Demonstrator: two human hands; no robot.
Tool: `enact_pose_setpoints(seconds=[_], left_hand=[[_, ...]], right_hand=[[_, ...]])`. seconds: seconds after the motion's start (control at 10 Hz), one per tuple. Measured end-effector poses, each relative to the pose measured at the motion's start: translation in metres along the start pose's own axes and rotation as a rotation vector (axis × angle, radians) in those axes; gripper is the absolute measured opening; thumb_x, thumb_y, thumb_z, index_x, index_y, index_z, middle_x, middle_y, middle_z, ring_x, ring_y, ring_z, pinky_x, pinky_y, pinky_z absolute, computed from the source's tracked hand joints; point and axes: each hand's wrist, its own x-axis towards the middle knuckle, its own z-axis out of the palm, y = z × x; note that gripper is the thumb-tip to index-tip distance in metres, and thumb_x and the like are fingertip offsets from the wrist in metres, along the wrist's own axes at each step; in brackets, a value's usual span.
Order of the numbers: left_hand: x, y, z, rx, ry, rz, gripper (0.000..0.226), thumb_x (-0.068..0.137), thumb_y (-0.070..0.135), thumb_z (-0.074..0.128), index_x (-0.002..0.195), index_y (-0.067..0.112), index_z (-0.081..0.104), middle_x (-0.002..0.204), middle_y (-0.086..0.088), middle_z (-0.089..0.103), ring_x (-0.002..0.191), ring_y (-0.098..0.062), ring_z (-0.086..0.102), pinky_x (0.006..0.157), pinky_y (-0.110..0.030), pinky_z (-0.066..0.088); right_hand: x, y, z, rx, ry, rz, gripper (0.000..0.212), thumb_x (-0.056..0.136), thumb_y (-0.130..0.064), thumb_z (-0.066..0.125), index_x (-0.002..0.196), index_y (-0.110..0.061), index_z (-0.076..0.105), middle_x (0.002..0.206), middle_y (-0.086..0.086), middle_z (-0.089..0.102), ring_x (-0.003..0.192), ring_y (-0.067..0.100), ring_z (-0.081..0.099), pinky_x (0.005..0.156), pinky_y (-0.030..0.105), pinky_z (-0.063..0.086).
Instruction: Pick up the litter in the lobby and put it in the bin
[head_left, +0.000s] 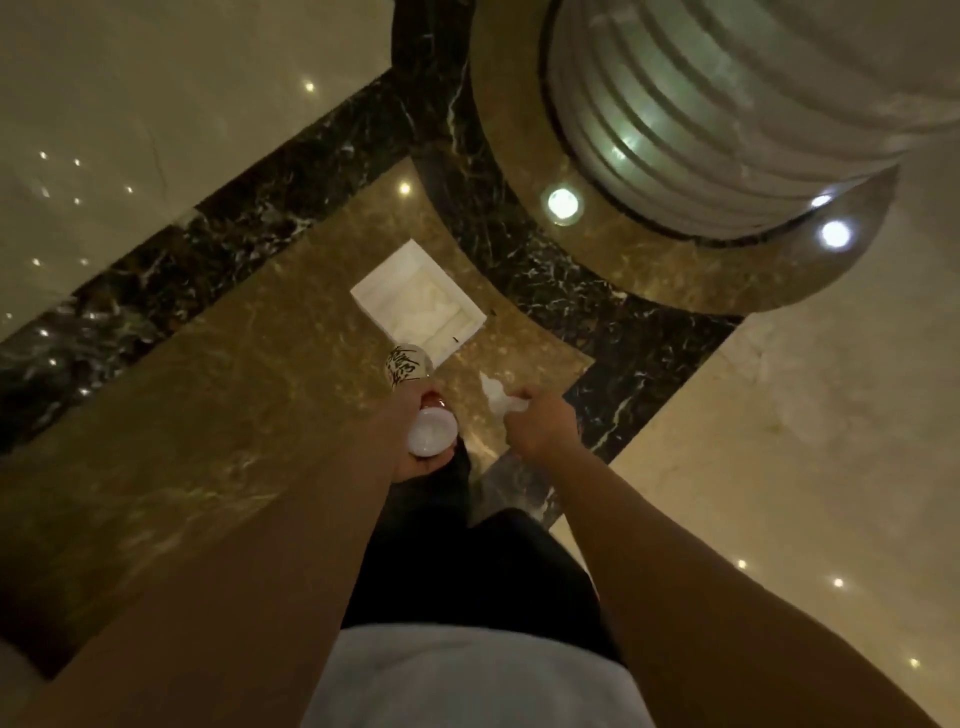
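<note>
A white square bin (373, 292) stands on the brown marble floor just ahead of my hands, and crumpled white paper lies inside it. My left hand (413, 441) is shut on litter: a white cup (431, 432) and a bottle or can with black lettering (408, 365) that points toward the bin. My right hand (537, 427) is shut on a crumpled white tissue (496, 391), held a little short of the bin's near right corner. Both hands hang above the floor, close together.
A large ribbed stone column (727, 114) rises at the upper right on a round brown base with floor lights (562, 202). Black veined marble bands (249, 218) border the brown floor panel. My dark trouser legs and white shirt fill the lower middle.
</note>
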Motion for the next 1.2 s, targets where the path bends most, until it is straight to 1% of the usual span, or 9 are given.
enact_pose_setpoints(seconds=[0.3,0.4,0.5,0.6,0.7,0.9,1.0,1.1,1.2], left_hand=[[0.224,0.1,0.05,-0.255,0.087,-0.11,0.031,0.077,0.042,0.073,0.087,0.015,0.061,0.085,-0.008,0.065,0.075,-0.023,0.064,0.084,-0.041,0.057],[0.302,0.117,0.05,-0.341,0.07,-0.08,0.033,0.082,0.043,0.067,0.082,0.012,0.058,0.067,-0.007,0.061,0.05,-0.02,0.057,0.048,-0.028,0.05],[0.375,0.127,0.053,-0.427,0.09,-0.014,0.033,0.085,0.042,0.063,0.078,0.011,0.054,0.051,-0.006,0.053,0.029,-0.014,0.044,0.032,-0.02,0.036],[0.427,0.136,0.063,-0.55,0.193,-0.04,0.03,0.075,0.041,0.073,0.087,0.014,0.065,0.062,-0.004,0.067,0.046,-0.015,0.061,0.054,-0.032,0.059],[0.467,0.147,0.07,-0.615,0.244,-0.052,0.049,0.069,0.039,0.077,0.11,0.015,0.066,0.095,-0.006,0.068,0.076,-0.022,0.068,0.073,-0.035,0.059],[0.482,0.153,0.075,-0.627,0.324,0.048,0.038,0.084,0.031,0.067,0.118,0.016,0.057,0.112,-0.007,0.06,0.08,-0.026,0.067,0.062,-0.032,0.052],[0.464,0.154,0.079,-0.603,0.345,0.073,0.027,0.089,0.025,0.061,0.113,0.013,0.059,0.105,-0.008,0.061,0.075,-0.025,0.063,0.059,-0.03,0.05],[0.44,0.147,0.081,-0.627,0.303,0.041,0.019,0.09,0.022,0.059,0.107,0.012,0.059,0.097,-0.006,0.061,0.072,-0.024,0.061,0.057,-0.029,0.049],[0.416,0.135,0.076,-0.587,0.298,0.051,0.017,0.09,0.02,0.059,0.105,0.013,0.058,0.097,-0.007,0.062,0.074,-0.024,0.062,0.057,-0.03,0.05]], right_hand=[[0.256,-0.064,0.058,-0.048,-0.209,0.049,0.033,0.083,-0.02,0.059,0.114,-0.008,0.063,0.109,0.016,0.07,0.103,0.036,0.066,0.09,0.052,0.054],[0.339,-0.063,0.081,-0.121,-0.292,0.022,0.046,0.083,-0.013,0.062,0.127,-0.01,0.054,0.118,0.016,0.065,0.107,0.034,0.064,0.092,0.049,0.053],[0.416,-0.06,0.098,-0.162,-0.409,0.042,0.057,0.084,-0.003,0.057,0.137,-0.02,0.045,0.129,0.013,0.057,0.109,0.034,0.063,0.09,0.05,0.055],[0.471,-0.062,0.109,-0.029,-0.516,0.116,0.059,0.09,0.005,0.048,0.141,-0.024,0.04,0.139,0.009,0.048,0.108,0.031,0.059,0.074,0.043,0.061],[0.51,-0.058,0.118,-0.161,-0.564,-0.004,0.067,0.088,0.006,0.049,0.147,-0.024,0.034,0.149,0.006,0.04,0.124,0.031,0.053,0.092,0.047,0.055],[0.528,-0.04,0.105,-0.555,-0.579,-0.172,0.077,0.086,0.001,0.05,0.15,-0.032,0.024,0.146,-0.002,0.046,0.108,0.021,0.06,0.084,0.032,0.056],[0.523,-0.038,0.091,-0.685,-0.562,-0.232,0.065,0.086,-0.005,0.054,0.144,-0.028,0.036,0.126,-0.004,0.058,0.115,0.025,0.058,0.083,0.031,0.054],[0.516,-0.044,0.083,-0.85,-0.607,-0.254,0.063,0.09,-0.004,0.047,0.149,-0.016,0.028,0.147,0.007,0.044,0.131,0.029,0.045,0.1,0.032,0.04],[0.503,-0.06,0.082,-0.872,-0.529,-0.311,0.048,0.093,-0.012,0.05,0.141,-0.011,0.042,0.137,0.01,0.053,0.123,0.029,0.052,0.093,0.023,0.04]])
